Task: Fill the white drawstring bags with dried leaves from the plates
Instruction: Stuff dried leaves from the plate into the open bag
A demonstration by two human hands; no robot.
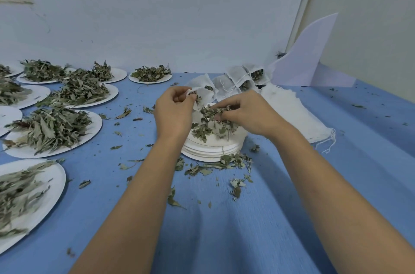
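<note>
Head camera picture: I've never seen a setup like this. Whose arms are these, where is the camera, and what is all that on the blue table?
There is no machine here. A person wears one camera on the head, looking forward and down, so the two bare arms are that person's own.

The left hand pinches open the mouth of a small white drawstring bag. The right hand pinches a tuft of dried leaves from the heap on a stack of white plates, close to the bag.

Behind the hands lie filled bags, and to the right a pile of white cloth, probably empty bags. On the left, more plates carry leaves. Leaf crumbs lie scattered over the blue tablecloth.
</note>
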